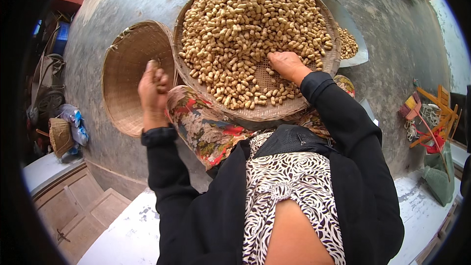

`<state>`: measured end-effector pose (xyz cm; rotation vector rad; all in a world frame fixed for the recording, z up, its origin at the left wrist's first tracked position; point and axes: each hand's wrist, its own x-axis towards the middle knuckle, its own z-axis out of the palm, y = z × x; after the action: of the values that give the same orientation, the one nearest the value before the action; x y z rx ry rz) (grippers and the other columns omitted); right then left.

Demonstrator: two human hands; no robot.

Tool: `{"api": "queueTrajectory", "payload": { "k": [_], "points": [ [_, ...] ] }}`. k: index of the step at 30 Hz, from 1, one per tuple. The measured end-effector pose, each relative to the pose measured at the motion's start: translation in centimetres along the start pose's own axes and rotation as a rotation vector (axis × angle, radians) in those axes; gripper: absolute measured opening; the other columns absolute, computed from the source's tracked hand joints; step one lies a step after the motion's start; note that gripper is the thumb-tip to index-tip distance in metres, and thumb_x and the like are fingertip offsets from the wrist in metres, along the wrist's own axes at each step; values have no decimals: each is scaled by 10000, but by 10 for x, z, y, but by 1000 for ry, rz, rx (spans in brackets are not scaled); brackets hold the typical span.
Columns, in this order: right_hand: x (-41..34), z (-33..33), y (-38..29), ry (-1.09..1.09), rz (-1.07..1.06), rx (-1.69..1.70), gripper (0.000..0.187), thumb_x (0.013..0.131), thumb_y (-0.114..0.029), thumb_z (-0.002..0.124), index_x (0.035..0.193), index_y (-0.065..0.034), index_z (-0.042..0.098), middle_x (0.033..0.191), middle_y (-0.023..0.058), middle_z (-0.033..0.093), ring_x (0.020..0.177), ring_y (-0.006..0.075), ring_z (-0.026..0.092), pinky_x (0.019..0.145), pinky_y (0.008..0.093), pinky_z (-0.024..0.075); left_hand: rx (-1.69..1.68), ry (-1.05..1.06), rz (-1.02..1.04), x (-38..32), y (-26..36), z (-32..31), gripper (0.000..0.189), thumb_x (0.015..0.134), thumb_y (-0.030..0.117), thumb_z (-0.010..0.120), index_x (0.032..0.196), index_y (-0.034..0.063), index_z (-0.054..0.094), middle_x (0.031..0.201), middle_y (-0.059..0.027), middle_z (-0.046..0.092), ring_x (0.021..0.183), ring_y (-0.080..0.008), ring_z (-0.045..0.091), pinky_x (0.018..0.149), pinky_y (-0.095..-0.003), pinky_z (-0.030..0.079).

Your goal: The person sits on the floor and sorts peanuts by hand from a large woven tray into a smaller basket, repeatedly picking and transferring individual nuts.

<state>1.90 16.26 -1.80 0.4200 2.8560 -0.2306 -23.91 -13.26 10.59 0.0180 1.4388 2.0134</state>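
A round woven bamboo tray (235,112) rests against my knees, heaped with unshelled peanuts (235,25). My right hand (289,65) reaches down at the near side of the heap, fingertips among the peanuts beside a bare patch of weave. Whether it pinches one is hidden. Over the mouth of a deep woven bamboo basket (121,77) at the left, my left hand (152,90) is raised with its fingers curled. Motion blurs it, and a small dark shape at its fingertips is too unclear to name.
Behind the tray's right side, a metal scoop-like pan (355,57) holds more peanuts (347,44). Farther right on the concrete floor (397,55) are a broom (410,106) and a wooden folding frame (441,99). A wheeled cart (49,81) and a small basket (60,136) stand far left.
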Motion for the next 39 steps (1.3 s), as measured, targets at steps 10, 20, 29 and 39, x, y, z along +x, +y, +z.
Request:
{"api": "queueTrajectory", "payload": {
  "k": [10,20,29,39],
  "points": [
    [-36,-40,32,-140,365,1545,244,962,-308,546,939,-71,597,798,51,622,595,88,537,487,240,407,1256,90,878,18,-24,-28,342,811,196,699,1096,14,648,1132,-171,628,1025,-295,611,909,-379,489],
    [-35,-6,3,125,71,271,212,929,-283,602,1020,-92,621,894,139,691,835,329,673,705,429,515,1509,-646,526,-22,-205,137,154,820,58,590,971,32,597,1000,-175,549,928,-384,603,784,-475,504],
    [-75,-18,27,-112,374,1728,234,988,-365,574,993,-134,541,706,-57,534,489,15,396,400,187,269,1146,-612,230,-12,-215,139,170,881,109,602,1015,10,565,1013,-129,574,840,-287,629,711,-384,526],
    [-88,8,-4,180,134,1713,214,1003,-256,568,1110,-72,546,867,-26,571,720,37,514,626,193,435,177,-639,-631,-52,-216,153,196,946,247,548,974,63,611,783,-14,611,561,-86,532,472,-221,385]
  ]
}}
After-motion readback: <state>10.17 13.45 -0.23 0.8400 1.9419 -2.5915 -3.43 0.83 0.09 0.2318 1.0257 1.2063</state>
